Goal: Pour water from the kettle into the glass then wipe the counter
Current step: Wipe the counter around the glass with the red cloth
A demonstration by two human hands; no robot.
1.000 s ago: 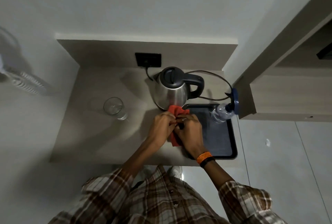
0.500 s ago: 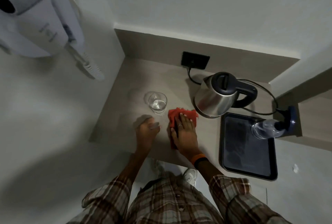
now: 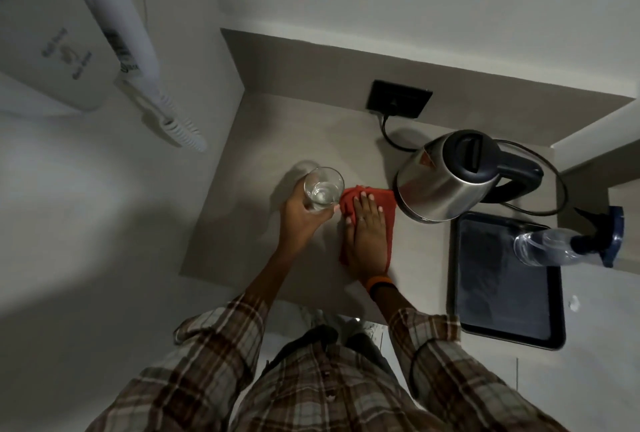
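Person wears a long-sleeved plaid shirt (image 3: 311, 393) in brown, cream and grey-blue checks, buttoned down the front with dark buttons. Both cuffs pushed up the forearms. Right wrist carries an orange band (image 3: 379, 281) beside a black band (image 3: 383, 288). Ring (image 3: 362, 217) on a right-hand finger.

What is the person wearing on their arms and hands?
Both arms have brown and grey plaid sleeves, pushed up the forearms. The right hand has a ring on one finger and orange and black bands at the wrist. The left hand is bare.
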